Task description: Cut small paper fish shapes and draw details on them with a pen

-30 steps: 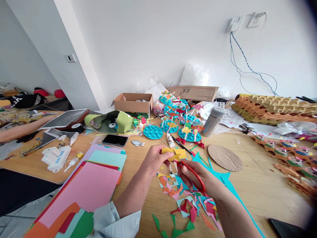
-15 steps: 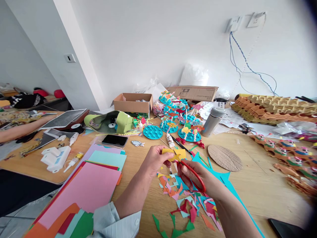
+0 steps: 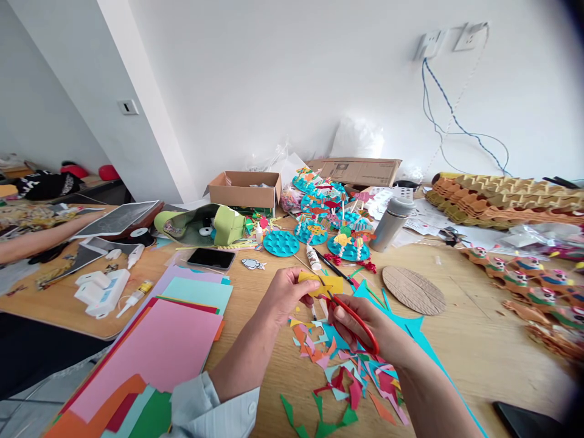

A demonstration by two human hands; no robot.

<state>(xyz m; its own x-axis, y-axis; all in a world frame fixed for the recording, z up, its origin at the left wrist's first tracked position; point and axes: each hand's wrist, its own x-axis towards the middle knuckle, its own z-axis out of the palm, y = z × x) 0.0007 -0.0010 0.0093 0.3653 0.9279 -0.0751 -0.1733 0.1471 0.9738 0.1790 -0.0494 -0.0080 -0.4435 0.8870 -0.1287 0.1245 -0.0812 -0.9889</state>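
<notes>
My left hand [image 3: 289,291] pinches a small piece of yellow paper [image 3: 335,283] by its left part. Red-handled scissors [image 3: 369,342] are in my right hand [image 3: 353,319], fingers wrapped through the loops. Their blades lie across the yellow paper, close to my left fingertips. Below both hands, paper scraps [image 3: 340,383] in orange, pink, red, blue and green are strewn over the wooden table. A blue paper sheet [image 3: 413,331] lies partly beneath my right hand and forearm. Just beyond the yellow paper are a small white glue bottle [image 3: 313,258] and a black pen [image 3: 335,267].
Coloured paper sheets [image 3: 177,334] are stacked at left, near a phone [image 3: 211,259] and a green case [image 3: 201,225]. Blue discs with paper fish [image 3: 342,240], a steel bottle [image 3: 393,225] and a cardboard oval [image 3: 413,290] stand or lie beyond. A co-worker's arm [image 3: 45,237] reaches in at far left.
The scissor blades and the yellow paper have shifted very slightly against each other. Both hands stay in nearly the same place, still holding the paper and the scissors.
</notes>
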